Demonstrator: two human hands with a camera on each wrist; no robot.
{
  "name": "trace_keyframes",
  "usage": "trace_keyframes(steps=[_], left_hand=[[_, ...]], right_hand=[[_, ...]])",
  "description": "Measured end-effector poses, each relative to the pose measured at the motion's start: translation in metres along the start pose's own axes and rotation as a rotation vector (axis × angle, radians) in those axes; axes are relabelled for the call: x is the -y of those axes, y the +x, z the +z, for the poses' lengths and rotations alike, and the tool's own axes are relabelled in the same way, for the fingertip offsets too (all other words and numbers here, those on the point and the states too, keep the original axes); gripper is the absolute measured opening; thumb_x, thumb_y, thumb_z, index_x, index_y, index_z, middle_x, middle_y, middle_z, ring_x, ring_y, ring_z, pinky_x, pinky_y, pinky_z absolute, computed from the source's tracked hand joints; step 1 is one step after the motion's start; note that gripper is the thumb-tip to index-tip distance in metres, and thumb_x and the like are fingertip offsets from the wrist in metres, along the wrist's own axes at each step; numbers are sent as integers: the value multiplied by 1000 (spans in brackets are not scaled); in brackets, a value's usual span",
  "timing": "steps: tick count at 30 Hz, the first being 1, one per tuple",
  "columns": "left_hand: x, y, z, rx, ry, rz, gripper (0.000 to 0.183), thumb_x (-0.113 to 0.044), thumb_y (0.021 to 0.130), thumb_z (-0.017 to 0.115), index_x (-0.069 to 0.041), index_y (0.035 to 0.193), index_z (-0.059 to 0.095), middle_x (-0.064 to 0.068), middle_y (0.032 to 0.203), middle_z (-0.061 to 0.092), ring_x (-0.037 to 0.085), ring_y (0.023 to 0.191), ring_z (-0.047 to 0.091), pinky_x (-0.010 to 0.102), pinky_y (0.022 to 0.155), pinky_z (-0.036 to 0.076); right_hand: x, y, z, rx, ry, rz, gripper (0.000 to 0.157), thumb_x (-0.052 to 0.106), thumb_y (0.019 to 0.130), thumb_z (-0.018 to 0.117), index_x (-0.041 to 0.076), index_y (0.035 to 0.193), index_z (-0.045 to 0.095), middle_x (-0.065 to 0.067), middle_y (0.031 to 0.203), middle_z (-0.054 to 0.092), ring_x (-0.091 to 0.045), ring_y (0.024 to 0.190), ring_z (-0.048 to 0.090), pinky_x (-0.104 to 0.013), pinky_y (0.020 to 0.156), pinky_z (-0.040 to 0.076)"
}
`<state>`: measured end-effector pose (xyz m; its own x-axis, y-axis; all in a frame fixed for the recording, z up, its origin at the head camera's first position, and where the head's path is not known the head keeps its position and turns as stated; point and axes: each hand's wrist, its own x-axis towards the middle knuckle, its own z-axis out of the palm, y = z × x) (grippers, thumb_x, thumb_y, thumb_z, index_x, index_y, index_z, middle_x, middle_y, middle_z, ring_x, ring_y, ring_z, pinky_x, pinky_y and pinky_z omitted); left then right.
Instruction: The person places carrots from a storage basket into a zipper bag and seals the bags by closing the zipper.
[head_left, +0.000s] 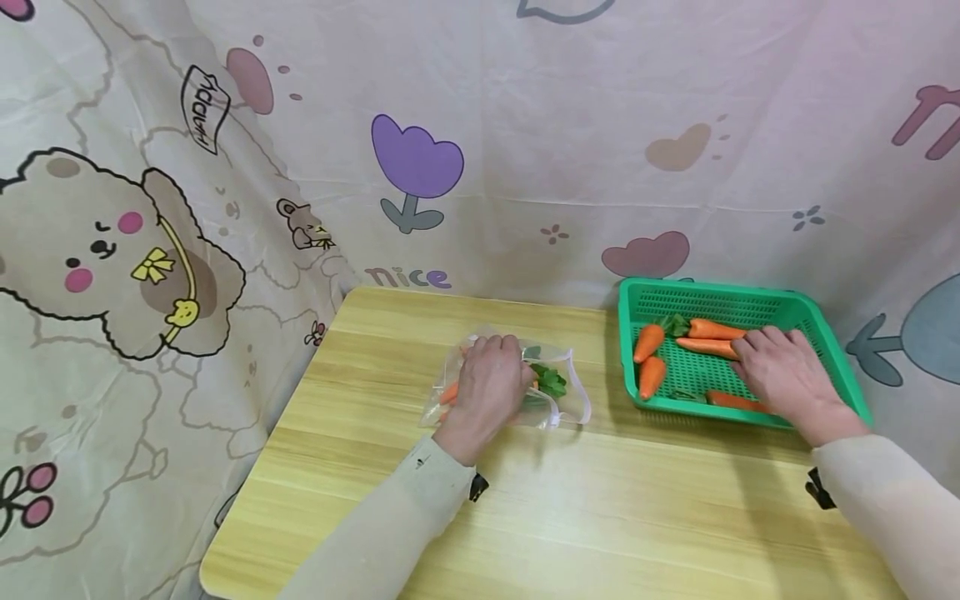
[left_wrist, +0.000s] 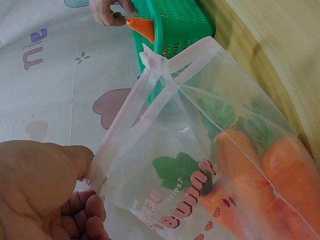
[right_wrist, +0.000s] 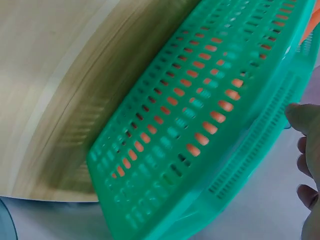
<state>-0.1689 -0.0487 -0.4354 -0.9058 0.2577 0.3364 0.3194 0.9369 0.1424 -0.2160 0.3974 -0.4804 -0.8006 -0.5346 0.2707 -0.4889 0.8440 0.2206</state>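
My left hand (head_left: 491, 383) pinches the edge of a clear zip bag (left_wrist: 135, 185) near its open mouth, between thumb and fingers. Printed letters mark the bag, and several carrots (left_wrist: 287, 170) with green leafy tops lie inside it. To the right, my right hand (head_left: 787, 375) is over a green perforated basket (head_left: 821, 333). Its fingers are close to the end of a carrot (head_left: 708, 346); whether they touch it cannot be told. In the right wrist view, the thumb and fingers (right_wrist: 303, 145) are apart with nothing visible between them.
Other carrots (head_left: 651, 377) lie along the basket's left side, with another carrot (head_left: 735, 402) by its front wall. Bag and basket stand on a wooden table (head_left: 600, 517). A printed cloth (head_left: 510, 150) hangs behind the table and on the left.
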Motion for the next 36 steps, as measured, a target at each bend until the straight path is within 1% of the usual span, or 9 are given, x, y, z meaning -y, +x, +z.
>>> trace_keyframes(steps=[1, 2, 5, 11, 15, 21, 24, 30, 36], left_hand=[[0, 0, 0, 2, -2, -4, 18, -15, 91, 69, -10, 80, 57, 1, 71, 52, 21, 69, 46, 33, 72, 42], [0, 0, -1, 4, -5, -7, 17, -15, 91, 69, -9, 80, 57, 1, 71, 53, 21, 69, 46, 33, 72, 43], [0, 1, -2, 11, -17, -17, 17, -15, 91, 69, -9, 81, 57, 1, 72, 53, 21, 70, 47, 34, 72, 43], [1, 1, -4, 14, -33, -33, 16, -14, 90, 67, -10, 80, 56, 1, 72, 52, 21, 70, 46, 34, 73, 43], [2, 1, -4, 24, -32, -43, 17, -14, 91, 67, -10, 80, 55, 0, 72, 51, 21, 70, 45, 33, 72, 42], [4, 0, -4, 34, -24, -44, 19, -15, 91, 68, -11, 80, 55, -1, 71, 49, 20, 69, 45, 32, 71, 41], [5, 0, -3, 34, -20, -35, 19, -15, 91, 68, -11, 79, 54, -1, 71, 49, 19, 69, 44, 32, 71, 41], [5, 1, -2, 29, 4, -27, 20, -16, 91, 70, -12, 78, 55, -2, 70, 49, 18, 68, 44, 31, 72, 41], [4, 0, -4, 55, 13, -36, 18, -19, 94, 69, -11, 82, 58, -2, 73, 51, 18, 70, 45, 31, 73, 42]], right_hand=[[-3, 0, 1, 12, -6, 6, 27, 28, 100, 68, 3, 95, 60, -10, 85, 59, -33, 81, 51, -41, 66, 32], [-5, 0, 2, 19, -10, 13, 23, 19, 91, 76, 3, 93, 59, -10, 85, 59, -33, 80, 51, -41, 66, 32], [-13, 1, 4, 52, -8, 53, 26, 14, 86, 80, 3, 91, 57, -11, 85, 59, -34, 81, 50, -44, 69, 33], [-32, 4, 5, 159, 4, 147, 18, 11, 92, 72, 0, 100, 60, -16, 95, 63, -39, 90, 51, -52, 76, 38], [-42, 8, 6, 224, 12, 179, 16, 11, 96, 67, -1, 105, 61, -20, 103, 64, -42, 98, 52, -56, 78, 40], [-48, 15, 11, 302, 17, 172, 15, 11, 99, 64, -1, 107, 60, -22, 106, 63, -45, 102, 53, -59, 81, 42], [-51, 17, 16, 342, -4, 150, 13, 7, 99, 64, -1, 108, 60, -22, 108, 64, -46, 104, 53, -62, 84, 43], [-51, 18, 26, 400, -24, 110, 11, -1, 96, 64, 0, 106, 59, -19, 104, 61, -41, 98, 53, -56, 79, 42], [-49, 17, 34, 462, 26, 164, 16, -2, 100, 57, -7, 115, 57, -28, 115, 60, -47, 104, 52, -62, 82, 42]])
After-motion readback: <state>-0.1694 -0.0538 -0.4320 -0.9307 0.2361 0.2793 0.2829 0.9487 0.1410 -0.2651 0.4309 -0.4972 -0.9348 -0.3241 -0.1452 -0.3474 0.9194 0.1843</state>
